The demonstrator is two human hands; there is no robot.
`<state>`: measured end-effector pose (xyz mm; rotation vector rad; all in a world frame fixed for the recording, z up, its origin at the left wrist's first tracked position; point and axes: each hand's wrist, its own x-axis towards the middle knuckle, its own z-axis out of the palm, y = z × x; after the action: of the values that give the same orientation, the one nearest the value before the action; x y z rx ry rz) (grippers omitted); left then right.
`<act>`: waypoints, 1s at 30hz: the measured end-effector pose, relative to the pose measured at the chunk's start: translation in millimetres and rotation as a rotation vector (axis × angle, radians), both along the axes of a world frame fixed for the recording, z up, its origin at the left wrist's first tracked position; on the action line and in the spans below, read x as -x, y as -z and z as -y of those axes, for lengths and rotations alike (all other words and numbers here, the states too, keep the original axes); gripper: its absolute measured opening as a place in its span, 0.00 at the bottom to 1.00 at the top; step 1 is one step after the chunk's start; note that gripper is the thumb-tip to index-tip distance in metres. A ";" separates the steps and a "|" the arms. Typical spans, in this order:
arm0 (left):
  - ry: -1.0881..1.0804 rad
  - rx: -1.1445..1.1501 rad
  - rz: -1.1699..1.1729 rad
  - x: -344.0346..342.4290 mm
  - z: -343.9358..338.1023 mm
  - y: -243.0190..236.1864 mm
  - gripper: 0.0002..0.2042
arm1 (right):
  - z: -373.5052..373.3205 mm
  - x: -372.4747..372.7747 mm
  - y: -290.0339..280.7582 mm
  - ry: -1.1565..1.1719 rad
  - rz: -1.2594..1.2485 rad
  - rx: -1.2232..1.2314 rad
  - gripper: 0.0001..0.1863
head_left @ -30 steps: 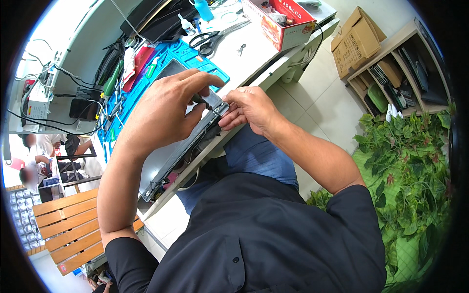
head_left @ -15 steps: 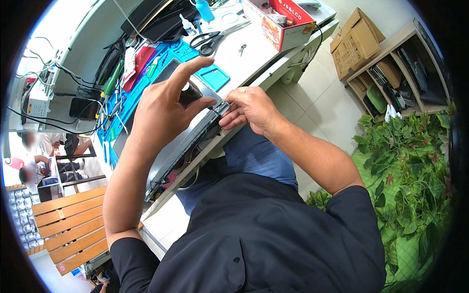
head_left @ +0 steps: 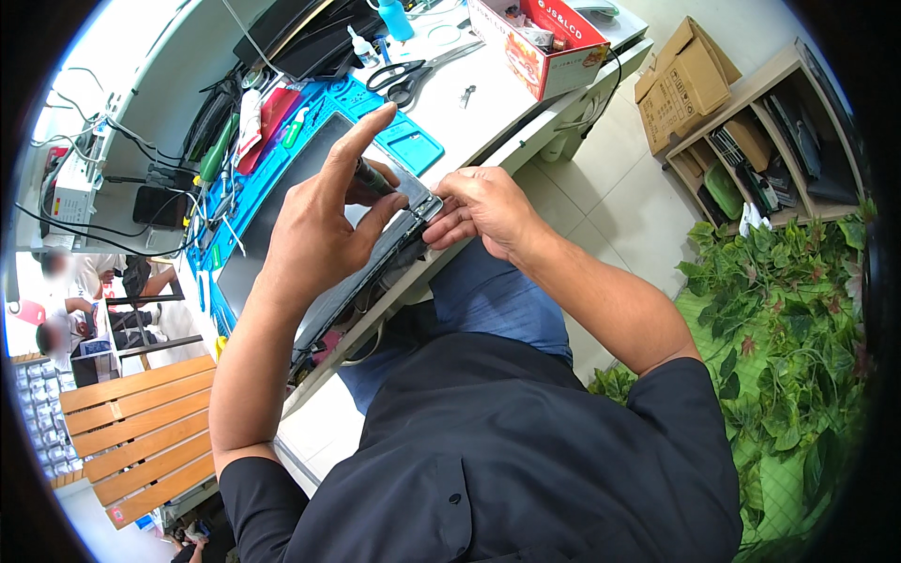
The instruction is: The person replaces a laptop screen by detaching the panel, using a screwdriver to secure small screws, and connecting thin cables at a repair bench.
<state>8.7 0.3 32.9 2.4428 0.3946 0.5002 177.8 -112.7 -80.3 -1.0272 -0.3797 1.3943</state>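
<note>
My left hand (head_left: 324, 235) has its index finger raised, with its thumb and other fingers around a dark cylindrical tool (head_left: 375, 177), likely a screwdriver, angled toward the corner of a flat dark-and-silver device (head_left: 255, 265), apparently a screen or laptop part. My right hand (head_left: 493, 211) pinches that corner, beside a metal hinge (head_left: 419, 209), with fingers curled below the edge. The device lies along the desk's front edge, on or beside a blue work mat (head_left: 413, 141); the tool's tip is hard to make out.
Scissors (head_left: 402, 92), bottles (head_left: 364, 52), a red-and-white box (head_left: 554, 70) and cables (head_left: 113, 235) surround the work. A cardboard box (head_left: 678, 89), wooden shelf (head_left: 765, 80), artificial leaves (head_left: 741, 281) and slatted bench (head_left: 136, 422) stand around the desk. People (head_left: 84, 319) sit at the left.
My left hand and forearm have shifted slightly rightward, the index finger lifting upward and showing more of the dark tool. My right hand stays on the device's corner.
</note>
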 end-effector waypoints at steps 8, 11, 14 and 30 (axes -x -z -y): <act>-0.022 0.013 0.053 2.9 -1.1 8.4 0.44 | 0.1 0.8 -1.4 0.006 -0.004 0.003 0.18; -0.086 0.047 0.090 5.2 -3.5 13.4 0.44 | -0.5 0.5 -1.1 0.015 -0.010 0.009 0.17; -0.130 0.094 0.135 6.3 -6.6 13.9 0.43 | -1.0 1.1 -0.9 0.028 -0.029 0.012 0.16; -0.167 0.126 0.164 -1.1 -5.3 21.4 0.41 | 1.0 -0.9 -1.6 0.007 -0.016 0.000 0.17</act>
<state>9.8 5.6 11.4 2.2400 0.5463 0.7187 178.7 -113.7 -78.7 -1.0158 -0.3638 1.3954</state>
